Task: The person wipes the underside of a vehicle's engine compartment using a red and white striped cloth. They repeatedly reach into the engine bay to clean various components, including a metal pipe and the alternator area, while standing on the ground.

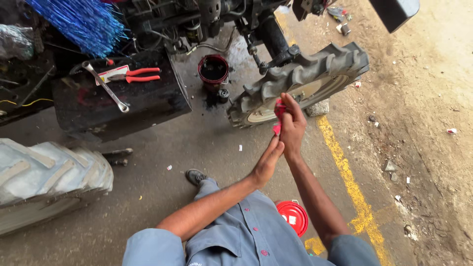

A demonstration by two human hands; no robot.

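Seen from the head camera, both bare forearms stretch forward over the concrete floor [197, 143]. The right hand [292, 127] is raised, its fingers curled shut around a crumpled red rag [279, 114]. The left hand [267, 160] lies just under it, fingers straight and loosely open, its tips touching the rag's lower end. The rag hangs in front of a small lugged rubber tyre [300, 79]. Red-handled pliers [135, 75] and a steel spanner [106, 87] rest on a black metal panel.
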